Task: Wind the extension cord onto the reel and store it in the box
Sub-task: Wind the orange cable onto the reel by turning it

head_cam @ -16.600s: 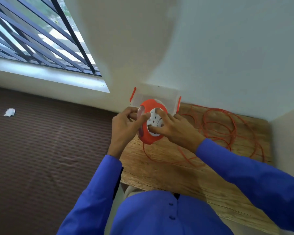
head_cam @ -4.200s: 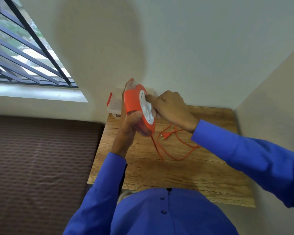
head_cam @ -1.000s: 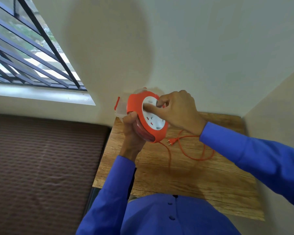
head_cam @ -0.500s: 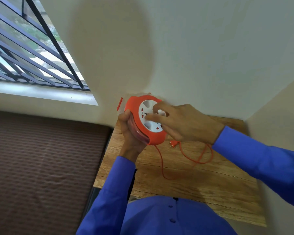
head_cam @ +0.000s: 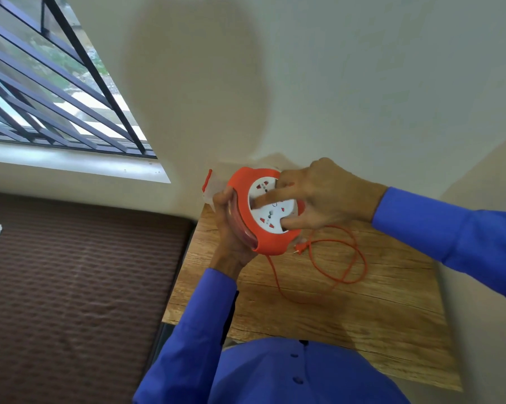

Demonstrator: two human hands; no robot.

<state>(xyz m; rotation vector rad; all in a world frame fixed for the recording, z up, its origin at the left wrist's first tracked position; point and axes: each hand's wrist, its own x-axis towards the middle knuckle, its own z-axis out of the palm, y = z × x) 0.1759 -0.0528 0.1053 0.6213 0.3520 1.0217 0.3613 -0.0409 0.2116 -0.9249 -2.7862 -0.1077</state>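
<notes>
— Above the far left corner of the wooden table (head_cam: 348,325), what are you holding, and how?

— You hold the orange reel (head_cam: 268,211) up off the surface. Your left hand (head_cam: 231,228) is closed around its rim from the left, fingers wrapped over the edge where the wound turns show. That grip looks meant to keep the housing from spinning, so only the centre turns.

— And the other hand?

— Your right hand (head_cam: 319,196) lies across the white socket face (head_cam: 270,207), one finger pushed into a recess near the middle and another pressed at the lower edge. It is gripping the face, not open. You are probably using those recesses as a crank to draw the cord in.

— How much is left to wind?

— One loose loop of extension cord (head_cam: 351,266) lies on the table to the right of the reel, running up into the bottom of the housing. Its plug (head_cam: 300,248) rests just under the reel's lower edge. By my judgement you are near the end of winding.

— Where is the box?

— The clear box (head_cam: 214,188), with an orange latch, sits behind the reel against the wall, mostly hidden by it. Having it that close should make the final placement short. I cannot tell whether its lid is on.
</notes>
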